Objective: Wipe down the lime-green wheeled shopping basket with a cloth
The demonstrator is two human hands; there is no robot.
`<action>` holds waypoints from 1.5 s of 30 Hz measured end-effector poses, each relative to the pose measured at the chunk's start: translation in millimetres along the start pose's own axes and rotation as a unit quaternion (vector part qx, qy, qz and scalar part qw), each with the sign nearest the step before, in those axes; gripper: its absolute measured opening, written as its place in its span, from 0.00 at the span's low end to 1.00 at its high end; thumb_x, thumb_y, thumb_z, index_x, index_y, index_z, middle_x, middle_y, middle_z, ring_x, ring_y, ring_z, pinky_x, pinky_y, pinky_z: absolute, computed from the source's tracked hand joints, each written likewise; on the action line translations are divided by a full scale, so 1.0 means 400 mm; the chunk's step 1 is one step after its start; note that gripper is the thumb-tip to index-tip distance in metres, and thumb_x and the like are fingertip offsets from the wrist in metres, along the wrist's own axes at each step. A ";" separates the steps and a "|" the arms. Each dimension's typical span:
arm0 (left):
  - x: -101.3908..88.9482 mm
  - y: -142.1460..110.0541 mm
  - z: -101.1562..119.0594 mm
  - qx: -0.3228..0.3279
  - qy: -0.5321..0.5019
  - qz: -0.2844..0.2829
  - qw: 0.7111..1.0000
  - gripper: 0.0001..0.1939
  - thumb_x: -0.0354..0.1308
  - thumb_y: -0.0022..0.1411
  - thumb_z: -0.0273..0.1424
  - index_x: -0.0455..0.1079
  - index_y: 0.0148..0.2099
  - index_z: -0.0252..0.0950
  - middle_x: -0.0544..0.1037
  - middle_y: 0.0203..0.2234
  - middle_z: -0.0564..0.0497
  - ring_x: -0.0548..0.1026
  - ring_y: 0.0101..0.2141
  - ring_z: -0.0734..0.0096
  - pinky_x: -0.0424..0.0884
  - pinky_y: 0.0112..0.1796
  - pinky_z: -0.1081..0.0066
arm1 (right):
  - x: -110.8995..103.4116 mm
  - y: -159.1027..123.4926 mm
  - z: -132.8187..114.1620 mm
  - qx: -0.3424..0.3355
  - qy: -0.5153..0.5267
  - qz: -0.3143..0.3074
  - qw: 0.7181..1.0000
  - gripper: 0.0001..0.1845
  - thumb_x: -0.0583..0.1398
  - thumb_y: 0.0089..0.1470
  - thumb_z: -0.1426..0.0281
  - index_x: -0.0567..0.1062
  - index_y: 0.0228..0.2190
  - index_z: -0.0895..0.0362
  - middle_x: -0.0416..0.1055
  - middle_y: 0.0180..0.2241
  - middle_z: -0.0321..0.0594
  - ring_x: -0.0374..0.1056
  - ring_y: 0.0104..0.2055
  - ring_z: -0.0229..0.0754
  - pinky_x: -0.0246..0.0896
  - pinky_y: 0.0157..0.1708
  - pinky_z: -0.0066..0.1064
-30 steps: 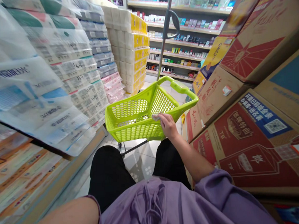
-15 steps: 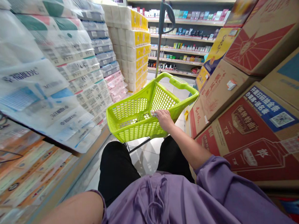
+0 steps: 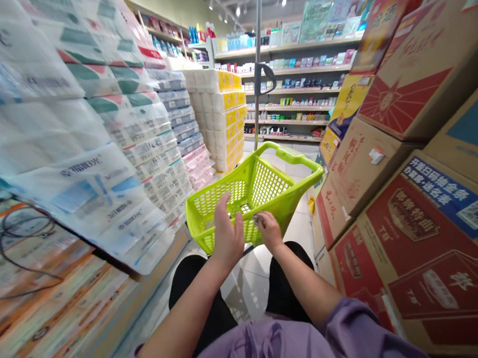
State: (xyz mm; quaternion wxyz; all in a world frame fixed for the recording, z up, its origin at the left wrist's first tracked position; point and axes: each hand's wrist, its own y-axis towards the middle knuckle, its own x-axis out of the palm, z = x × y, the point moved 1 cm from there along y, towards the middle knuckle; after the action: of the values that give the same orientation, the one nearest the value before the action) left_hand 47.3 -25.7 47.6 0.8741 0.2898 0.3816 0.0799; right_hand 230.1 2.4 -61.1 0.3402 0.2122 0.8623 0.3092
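Observation:
A lime-green wheeled shopping basket stands on the tiled aisle floor right in front of me, its tall grey pull handle rising behind it. My left hand is raised before the basket's near wall, fingers stretched out and holding nothing. Just to its right, my right hand is closed in a pinch on a small grey thing I cannot make out, at the basket's near rim. My black trousers and purple top fill the lower part of the view.
Stacked tissue and toilet-paper packs wall the left side of the narrow aisle. Large cardboard cartons are piled on the right. A yellow-labelled paper stack and stocked shelves stand ahead. A black cable hangs at left.
My left arm has come up from low at the left, its hand now open in front of the basket. The right hand stays at the near rim. The view has tilted upward.

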 end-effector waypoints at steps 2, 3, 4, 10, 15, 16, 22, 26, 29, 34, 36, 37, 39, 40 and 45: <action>0.064 0.008 0.007 0.029 0.037 -0.049 0.998 0.26 0.44 0.69 0.34 0.51 0.66 0.33 0.60 0.62 0.38 0.58 0.61 0.53 0.58 0.58 0.51 | 0.016 0.007 -0.010 -0.078 0.002 -0.058 0.995 0.14 0.53 0.57 0.74 0.77 0.41 0.55 0.74 0.43 0.47 0.68 0.48 0.46 0.65 0.49 0.40; 0.095 0.008 0.001 0.030 0.072 -0.095 0.992 0.26 0.43 0.69 0.33 0.50 0.66 0.31 0.61 0.61 0.36 0.58 0.61 0.50 0.56 0.59 0.48 | 0.011 0.008 0.001 -0.083 -0.008 -0.064 0.994 0.15 0.53 0.57 0.74 0.77 0.41 0.54 0.74 0.43 0.47 0.68 0.49 0.46 0.66 0.49 0.40; 0.122 0.006 -0.010 0.026 0.104 -0.133 0.985 0.26 0.44 0.68 0.32 0.51 0.66 0.30 0.64 0.59 0.36 0.60 0.60 0.48 0.55 0.59 0.46 | -0.001 0.009 0.022 -0.066 -0.023 -0.053 0.996 0.15 0.53 0.56 0.74 0.78 0.41 0.54 0.75 0.42 0.46 0.69 0.47 0.47 0.67 0.48 0.41; 0.182 0.008 -0.091 0.063 0.159 -0.144 0.975 0.21 0.43 0.66 0.28 0.63 0.58 0.34 0.72 0.52 0.41 0.67 0.54 0.55 0.52 0.60 0.50 | -0.104 0.039 0.092 0.048 -0.059 0.042 0.996 0.18 0.50 0.57 0.73 0.79 0.36 0.54 0.76 0.29 0.42 0.73 0.32 0.45 0.72 0.35 0.37; 0.194 0.013 -0.114 0.070 0.144 -0.126 0.979 0.19 0.42 0.66 0.28 0.65 0.56 0.36 0.74 0.51 0.42 0.66 0.56 0.57 0.52 0.60 0.51 | -0.123 0.152 -0.030 -0.064 -0.044 0.117 0.990 0.19 0.50 0.62 0.72 0.72 0.50 0.55 0.69 0.52 0.49 0.64 0.56 0.45 0.61 0.56 0.41; 0.194 0.011 -0.116 0.068 0.142 -0.123 0.980 0.19 0.42 0.66 0.28 0.65 0.56 0.36 0.74 0.51 0.43 0.66 0.56 0.57 0.52 0.60 0.51 | -0.119 0.170 -0.043 -0.075 -0.071 0.109 0.989 0.19 0.50 0.62 0.72 0.70 0.52 0.55 0.68 0.53 0.49 0.61 0.58 0.46 0.58 0.58 0.43; 0.176 0.002 -0.142 0.079 0.131 -0.113 0.982 0.19 0.41 0.67 0.28 0.66 0.55 0.37 0.75 0.50 0.43 0.69 0.53 0.60 0.54 0.59 0.55 | -0.122 0.181 0.006 -0.214 -0.208 -0.161 0.941 0.28 0.59 0.55 0.74 0.65 0.57 0.48 0.67 0.56 0.40 0.55 0.62 0.49 0.43 0.64 0.48; 0.160 0.008 -0.167 0.076 0.127 -0.110 0.983 0.18 0.41 0.67 0.29 0.68 0.53 0.39 0.76 0.49 0.45 0.71 0.52 0.62 0.55 0.58 0.56 | -0.236 0.203 0.063 -0.255 -0.221 -0.189 0.922 0.35 0.53 0.53 0.82 0.63 0.58 0.44 0.63 0.60 0.33 0.54 0.63 0.43 0.42 0.64 0.42; 0.159 0.016 -0.175 0.067 0.117 -0.102 0.986 0.17 0.42 0.67 0.30 0.70 0.51 0.39 0.77 0.47 0.46 0.72 0.50 0.62 0.57 0.57 0.56 | -0.322 0.249 0.095 -0.185 -0.248 -0.114 0.944 0.31 0.50 0.54 0.82 0.69 0.55 0.47 0.61 0.61 0.37 0.55 0.62 0.45 0.44 0.63 0.45; 0.162 0.030 -0.185 0.048 0.078 -0.083 0.992 0.15 0.44 0.66 0.32 0.72 0.46 0.39 0.79 0.42 0.46 0.74 0.47 0.61 0.59 0.55 0.54 | -0.372 0.315 0.108 -0.053 -0.305 -0.045 0.950 0.29 0.51 0.52 0.80 0.68 0.55 0.55 0.65 0.57 0.45 0.55 0.62 0.49 0.43 0.62 0.47; 0.157 0.036 -0.195 0.043 0.066 -0.085 0.993 0.15 0.45 0.65 0.32 0.72 0.45 0.39 0.79 0.41 0.47 0.74 0.46 0.61 0.60 0.55 0.54 | -0.374 0.336 0.098 -0.049 -0.313 -0.079 0.945 0.27 0.53 0.52 0.78 0.68 0.54 0.56 0.69 0.54 0.46 0.58 0.59 0.49 0.43 0.61 0.45; 0.153 0.040 -0.202 0.043 0.060 -0.090 0.993 0.14 0.46 0.65 0.31 0.72 0.45 0.39 0.80 0.42 0.47 0.74 0.46 0.61 0.59 0.55 0.54 | -0.374 0.345 0.090 -0.050 -0.313 -0.093 0.944 0.24 0.55 0.52 0.77 0.70 0.52 0.56 0.70 0.51 0.46 0.60 0.56 0.49 0.45 0.59 0.44; 0.143 0.050 -0.216 0.041 0.047 -0.101 0.993 0.13 0.48 0.63 0.30 0.71 0.46 0.40 0.80 0.42 0.48 0.74 0.46 0.61 0.59 0.55 0.53 | -0.370 0.357 0.074 -0.056 -0.314 -0.114 0.941 0.18 0.56 0.53 0.73 0.73 0.47 0.56 0.72 0.46 0.46 0.62 0.51 0.49 0.50 0.55 0.41; 0.138 0.055 -0.222 0.034 0.040 -0.101 0.993 0.13 0.49 0.62 0.30 0.70 0.47 0.40 0.80 0.42 0.47 0.75 0.46 0.61 0.59 0.55 0.52 | -0.366 0.357 0.064 -0.060 -0.316 -0.117 0.940 0.16 0.57 0.53 0.72 0.73 0.45 0.56 0.73 0.43 0.46 0.63 0.49 0.49 0.52 0.53 0.40; 0.143 0.082 -0.186 -0.012 0.016 -0.018 1.000 0.18 0.52 0.62 0.33 0.64 0.54 0.36 0.78 0.44 0.43 0.74 0.47 0.57 0.62 0.54 0.50 | -0.315 0.271 0.013 -0.124 -0.284 -0.055 0.949 0.19 0.57 0.53 0.72 0.72 0.47 0.57 0.71 0.45 0.47 0.62 0.49 0.51 0.53 0.53 0.43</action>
State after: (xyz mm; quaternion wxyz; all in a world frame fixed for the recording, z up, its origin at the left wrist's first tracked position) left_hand 36.6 55.0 -9.4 0.8724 0.2707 0.4002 0.0732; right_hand 336.1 9.7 66.8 0.6113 0.2000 0.6952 0.3210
